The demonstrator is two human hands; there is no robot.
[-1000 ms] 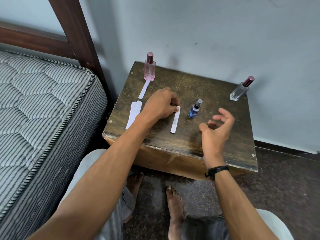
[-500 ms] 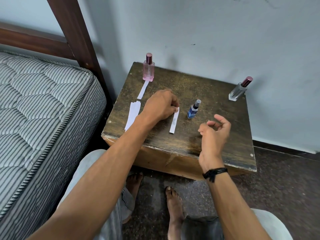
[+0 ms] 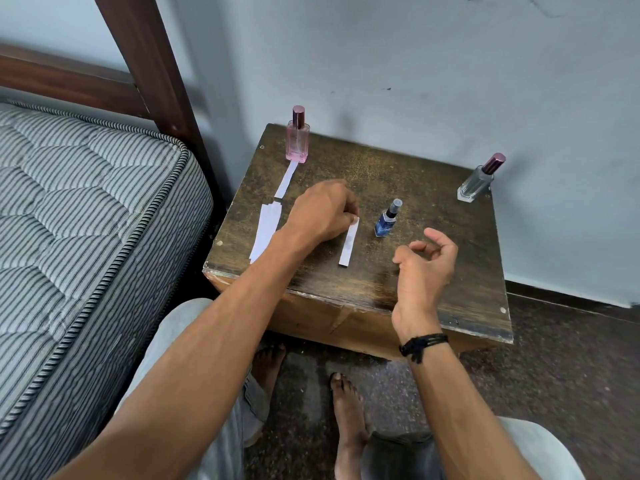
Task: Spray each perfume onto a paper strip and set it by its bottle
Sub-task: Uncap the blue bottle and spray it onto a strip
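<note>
White paper strip [image 3: 349,244]: lies flat on the tabletop [image 3: 408,168], its far end pinched under the curled fingertips of the left hand [image 3: 322,213]; long axis runs near to far, far end leaning slightly right, near end pointing at the front edge.
Left hand: knuckles up, clenched on the strip's far end.
Right hand [image 3: 427,268]: raised over the front right of the tabletop, fingers loosely curled, holding nothing; dark wristband [image 3: 422,342] on the wrist.
Blue bottle [image 3: 387,220]: upright, just right of the strip's far end, apart from it.
Spare strips [image 3: 266,232]: pale stack left of the left hand, long axis near to far.
Pink bottle [image 3: 297,138]: upright at the far left corner; a second strip [image 3: 286,180] lies at its base, pointing toward the stack.
Clear bottle [image 3: 479,180]: far right corner, by the wall.
Mattress [image 3: 86,220]: striped, left of the tabletop.
</note>
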